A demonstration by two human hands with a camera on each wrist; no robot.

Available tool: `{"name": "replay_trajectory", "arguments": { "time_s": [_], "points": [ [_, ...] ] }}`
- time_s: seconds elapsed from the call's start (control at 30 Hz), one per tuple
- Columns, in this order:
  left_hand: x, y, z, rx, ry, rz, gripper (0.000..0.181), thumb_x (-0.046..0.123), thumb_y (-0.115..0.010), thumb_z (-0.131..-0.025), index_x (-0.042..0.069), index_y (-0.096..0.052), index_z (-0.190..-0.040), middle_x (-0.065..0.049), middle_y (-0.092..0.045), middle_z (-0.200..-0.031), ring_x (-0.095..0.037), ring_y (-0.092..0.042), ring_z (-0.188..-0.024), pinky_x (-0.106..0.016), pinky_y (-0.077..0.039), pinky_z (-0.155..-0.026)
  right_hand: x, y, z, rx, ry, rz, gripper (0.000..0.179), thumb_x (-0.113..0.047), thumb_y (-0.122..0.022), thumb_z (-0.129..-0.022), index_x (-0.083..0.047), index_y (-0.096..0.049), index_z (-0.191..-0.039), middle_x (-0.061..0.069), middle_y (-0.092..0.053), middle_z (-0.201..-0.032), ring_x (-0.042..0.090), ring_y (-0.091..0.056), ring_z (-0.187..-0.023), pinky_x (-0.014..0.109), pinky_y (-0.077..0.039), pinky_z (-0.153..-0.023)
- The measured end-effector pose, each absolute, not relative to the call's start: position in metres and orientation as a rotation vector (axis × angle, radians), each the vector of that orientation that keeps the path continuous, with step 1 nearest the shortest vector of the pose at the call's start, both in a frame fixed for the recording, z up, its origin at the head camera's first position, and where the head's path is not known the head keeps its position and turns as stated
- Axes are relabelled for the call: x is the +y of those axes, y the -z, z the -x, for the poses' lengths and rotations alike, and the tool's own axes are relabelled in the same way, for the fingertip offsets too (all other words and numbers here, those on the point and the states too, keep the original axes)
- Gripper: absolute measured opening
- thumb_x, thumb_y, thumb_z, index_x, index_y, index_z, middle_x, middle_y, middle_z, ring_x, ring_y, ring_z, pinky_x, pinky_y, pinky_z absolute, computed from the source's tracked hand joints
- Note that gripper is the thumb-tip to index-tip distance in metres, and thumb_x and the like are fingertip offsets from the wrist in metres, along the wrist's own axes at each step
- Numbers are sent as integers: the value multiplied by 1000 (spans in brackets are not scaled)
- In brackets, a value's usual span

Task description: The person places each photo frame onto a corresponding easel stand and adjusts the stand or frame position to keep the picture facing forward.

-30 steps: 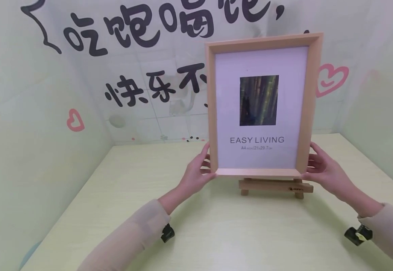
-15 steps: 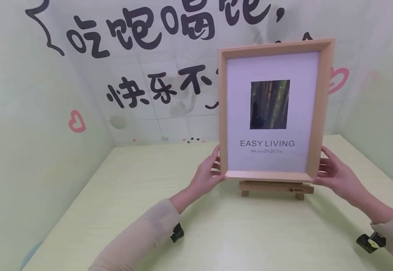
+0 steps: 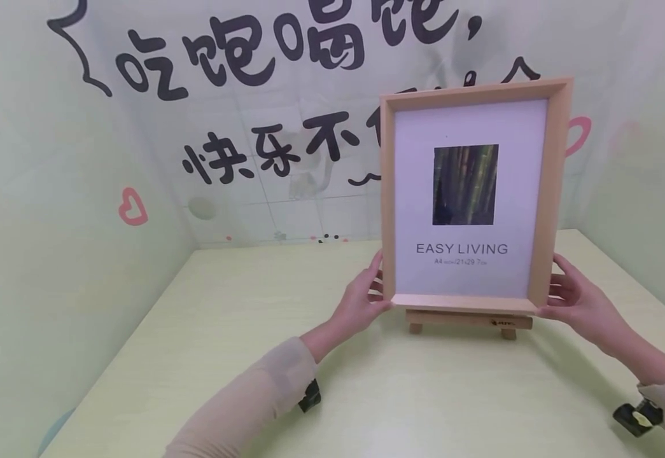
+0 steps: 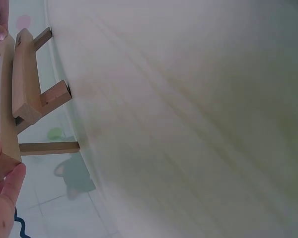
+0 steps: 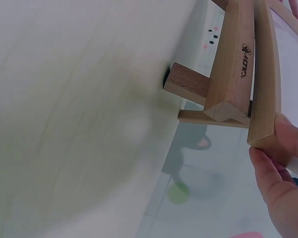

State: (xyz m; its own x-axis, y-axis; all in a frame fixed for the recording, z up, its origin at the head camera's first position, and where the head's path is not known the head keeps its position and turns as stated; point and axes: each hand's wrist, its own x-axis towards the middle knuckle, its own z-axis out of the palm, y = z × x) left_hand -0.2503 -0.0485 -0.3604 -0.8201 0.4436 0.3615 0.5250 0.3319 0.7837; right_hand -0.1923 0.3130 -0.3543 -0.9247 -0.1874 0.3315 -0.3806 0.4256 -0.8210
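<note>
Head view, upper half: a pale wall (image 3: 263, 219) with large black characters (image 3: 229, 51) backs the scene, and a light bench (image 3: 223, 324) spreads over the lower half. Right of centre, the biggest thing above it is a wooden picture frame (image 3: 388, 203), deep-sided and nearly upright, leaning slightly in outline. It contains a white sheet (image 3: 415, 197) that fills its inside edge to edge. Just under the frame's bottom rail, at lower right of centre, stands a small wooden easel (image 3: 464, 319), its short feet on the bench; in the right wrist view, at upper right, a narrow gap shows between the easel's ledge and the rail. Both hands grip the frame by its lower corners, fingers along the sides and thumbs at the bottom front: the left hand (image 3: 361, 297) near the centre, the right hand (image 3: 584, 305) toward the right edge. Within the sheet sits a dark bamboo picture (image 3: 465, 184), and below it the printed words EASY LIVING (image 3: 461, 249). Smallest is the dark maker's mark (image 5: 245, 60) on the ledge.
</note>
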Motion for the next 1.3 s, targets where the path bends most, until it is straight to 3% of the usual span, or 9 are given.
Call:
{"name": "replay_trajectory", "arguments": {
  "time_s": [0.37,0.63,0.77,0.83,0.9,1.0,1.13,1.23,1.3],
  "points": [
    [-42,364,251,-2509,1500,932,96,-8,-68,-74,13,-10,-148,-14,-53,-111,-20,-59,-93,-15,-52,-77,319,361,191,-2484,-1532,-492,98,17,-63,-73,-2,-1,-146,-32,-45,-104,-15,-51,-90,8,-51,-69],
    [-39,366,253,-2553,1452,941,96,-7,-68,-74,10,-7,-148,-15,-52,-111,-20,-58,-94,-14,-52,-78,322,365,192,-2539,-1457,-439,98,10,-67,-74,-4,-2,-147,-21,-45,-109,-16,-48,-90,9,-51,-69],
    [-38,367,253,-2569,1434,937,97,-6,-68,-74,8,-7,-148,-15,-52,-111,-20,-58,-95,-14,-52,-77,323,366,191,-2549,-1458,-433,99,9,-67,-75,-6,-1,-147,-24,-46,-108,-17,-49,-90,9,-51,-69],
    [-38,367,253,-2569,1431,939,97,-6,-68,-74,8,-7,-147,-15,-51,-112,-21,-58,-95,-14,-52,-78,323,366,192,-2552,-1458,-440,99,8,-67,-75,-5,0,-147,-16,-49,-111,-17,-48,-90,9,-51,-69],
    [-38,367,253,-2567,1437,943,97,-7,-68,-74,8,-6,-148,-16,-51,-112,-22,-58,-95,-14,-51,-78,323,367,193,-2562,-1453,-427,99,8,-67,-75,-5,0,-147,-18,-48,-110,-17,-48,-90,9,-51,-69],
    [-37,367,252,-2571,1436,939,97,-7,-68,-75,10,-6,-148,-16,-51,-113,-22,-58,-96,-13,-51,-78,323,367,194,-2572,-1438,-431,99,9,-67,-75,-3,1,-146,9,-50,-117,-17,-47,-90,10,-52,-69],
    [-37,366,252,-2583,1430,924,97,-6,-68,-75,11,-6,-148,-16,-51,-114,-21,-58,-96,-13,-51,-78,323,367,195,-2565,-1448,-443,99,11,-66,-74,0,2,-145,0,-50,-114,-17,-47,-90,9,-51,-69],
    [-37,366,252,-2595,1413,920,97,-5,-68,-75,12,-6,-148,-15,-51,-115,-21,-58,-97,-13,-51,-80,323,367,196,-2548,-1478,-454,99,12,-65,-74,-1,1,-146,-24,-42,-108,-17,-47,-91,8,-51,-70],
    [-37,365,252,-2604,1399,916,96,-4,-68,-76,12,-5,-148,-15,-51,-115,-21,-58,-97,-13,-51,-80,323,367,196,-2538,-1493,-463,99,12,-65,-74,-2,1,-146,-29,-39,-106,-17,-47,-91,8,-51,-70]
  ]
}}
